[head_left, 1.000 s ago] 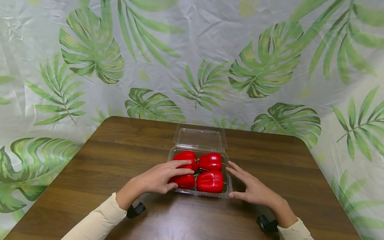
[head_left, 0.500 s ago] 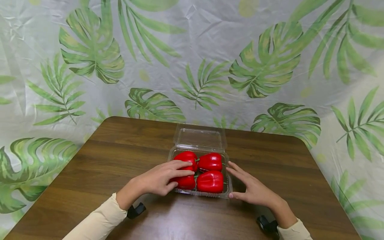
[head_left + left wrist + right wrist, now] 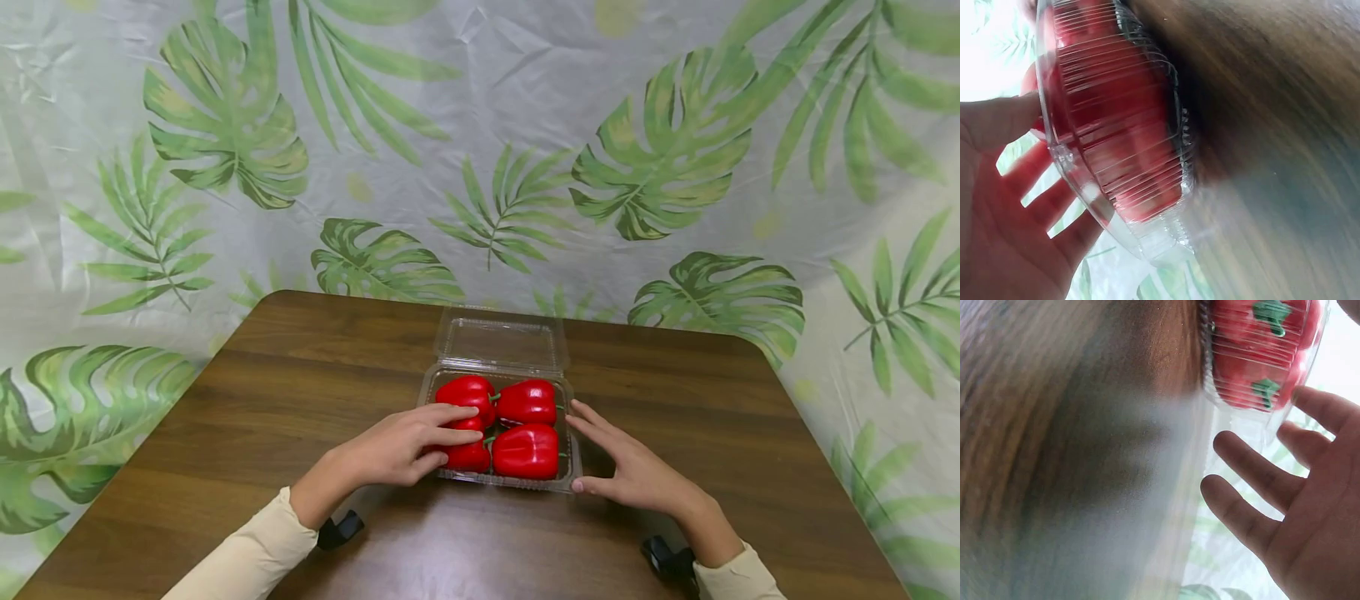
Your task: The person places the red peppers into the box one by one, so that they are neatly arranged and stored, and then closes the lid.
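Observation:
In the head view, a clear plastic clamshell container (image 3: 573,458) with its lid (image 3: 501,340) folded back holds several red bell peppers with green stems. Two stand on the right, a rear pepper (image 3: 527,402) and a front pepper (image 3: 526,452). My left hand (image 3: 393,444) reaches over the container's left rim, its outstretched fingers lying over the rear left pepper (image 3: 463,390) and the front left pepper (image 3: 467,456), partly covering both. At the right rim, my right hand (image 3: 637,467) is spread, its fingertips at the container's edge, as the right wrist view also shows.
The container sits on a brown wooden table (image 3: 330,350), whose far edge lies just behind the lid. A leaf-printed cloth (image 3: 517,100) hangs behind it. Black straps circle both wrists.
My left hand's fingers have drawn back very slightly to the left, and its thumb has risen a little. The right hand stays in place at the container's rim.

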Motion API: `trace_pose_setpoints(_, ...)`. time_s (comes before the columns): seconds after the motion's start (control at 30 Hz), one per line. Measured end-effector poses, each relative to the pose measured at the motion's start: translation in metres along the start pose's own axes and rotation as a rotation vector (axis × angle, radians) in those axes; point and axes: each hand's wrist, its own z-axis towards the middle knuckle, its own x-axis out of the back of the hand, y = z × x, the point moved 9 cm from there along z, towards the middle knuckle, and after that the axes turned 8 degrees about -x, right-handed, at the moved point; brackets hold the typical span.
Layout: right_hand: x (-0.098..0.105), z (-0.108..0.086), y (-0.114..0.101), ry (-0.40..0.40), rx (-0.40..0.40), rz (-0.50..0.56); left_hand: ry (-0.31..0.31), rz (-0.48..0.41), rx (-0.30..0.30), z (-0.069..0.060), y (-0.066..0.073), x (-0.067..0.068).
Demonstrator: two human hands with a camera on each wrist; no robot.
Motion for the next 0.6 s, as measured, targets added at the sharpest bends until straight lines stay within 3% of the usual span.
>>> trace_pose_setpoints(0.3, -0.0014, 0.0007, 0.0002, -0.008, -0.006, 0.008, 0.063, 0.096, -0.083, -0.0001, 0.0046, -0.0010)
trace_pose_setpoints(0.6, 0.0003, 0.0006, -0.0011, -0.014, -0.001, 0.003, 0.065, 0.111, -0.055, 0.0020, 0.0069, -0.0006)
